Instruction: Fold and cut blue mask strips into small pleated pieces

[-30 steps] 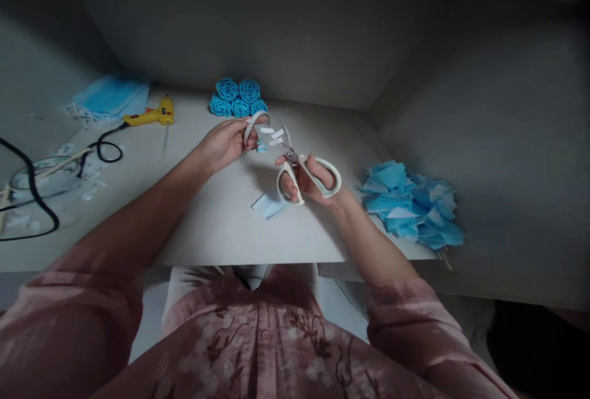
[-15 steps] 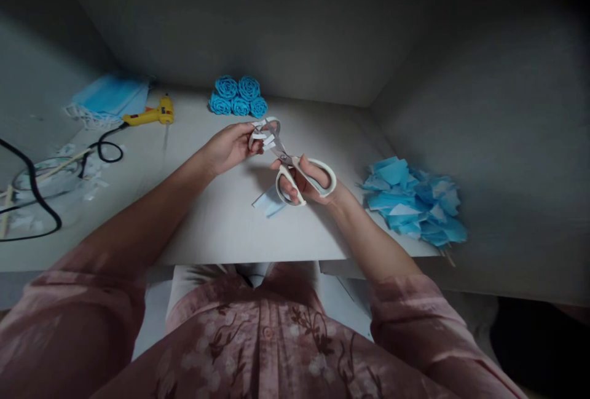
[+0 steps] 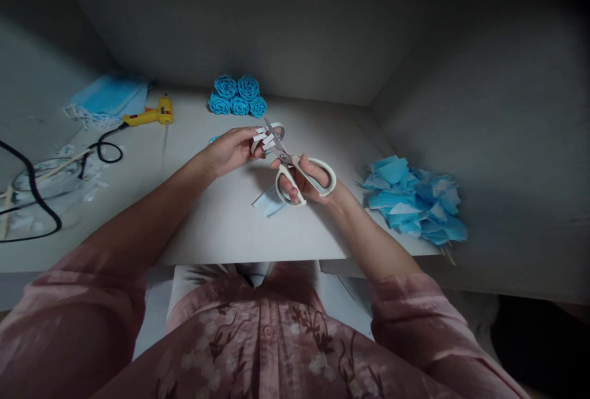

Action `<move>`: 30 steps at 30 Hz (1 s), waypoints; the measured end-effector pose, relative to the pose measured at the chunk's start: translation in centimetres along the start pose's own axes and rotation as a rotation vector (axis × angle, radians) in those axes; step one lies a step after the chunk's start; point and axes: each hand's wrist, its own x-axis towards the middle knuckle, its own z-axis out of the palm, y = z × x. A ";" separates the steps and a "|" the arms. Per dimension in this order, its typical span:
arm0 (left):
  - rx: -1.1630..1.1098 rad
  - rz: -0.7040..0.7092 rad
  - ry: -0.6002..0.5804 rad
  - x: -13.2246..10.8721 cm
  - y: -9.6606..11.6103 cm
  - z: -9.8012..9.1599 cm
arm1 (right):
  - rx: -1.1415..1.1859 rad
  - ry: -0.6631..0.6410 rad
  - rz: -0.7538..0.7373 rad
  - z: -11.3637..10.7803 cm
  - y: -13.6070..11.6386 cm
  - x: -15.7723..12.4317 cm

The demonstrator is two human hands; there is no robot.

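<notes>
My right hand (image 3: 306, 181) has its thumb and fingers through the cream handles of a pair of scissors (image 3: 284, 156), whose blades are parted and point up and left. Pinched in my left hand (image 3: 237, 148) is a white strip (image 3: 263, 136) with slits along it and a curled end looping behind the blades. The blades lie against this strip; whether they bite into it I cannot tell. A bit of blue shows behind my left fingers. On the table below the scissors lies a folded pale blue piece (image 3: 270, 201), partly covered by my right hand.
Rolled blue rosettes (image 3: 237, 96) are stacked at the back. Blue face masks (image 3: 110, 96) and a yellow glue gun (image 3: 150, 116) with a black cord lie back left, above white scraps (image 3: 94, 187). Blue petal-like pieces (image 3: 415, 202) pile up at the right.
My left hand has moved slightly down, and the curled strip sits lower and further right against the blades. A blue bit now shows behind that hand. The scissors stay nearly in place.
</notes>
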 end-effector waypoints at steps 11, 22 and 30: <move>-0.066 -0.028 0.086 0.1 0.6 0.1 | 0.004 -0.016 -0.027 0.0 0.2 0.1; -0.127 0.099 0.344 0.3 1.6 0.4 | 0.058 0.010 -0.084 0.5 -0.6 0.0; -0.091 0.107 0.245 0.2 1.0 0.8 | 0.144 0.135 -0.024 0.5 -0.7 0.4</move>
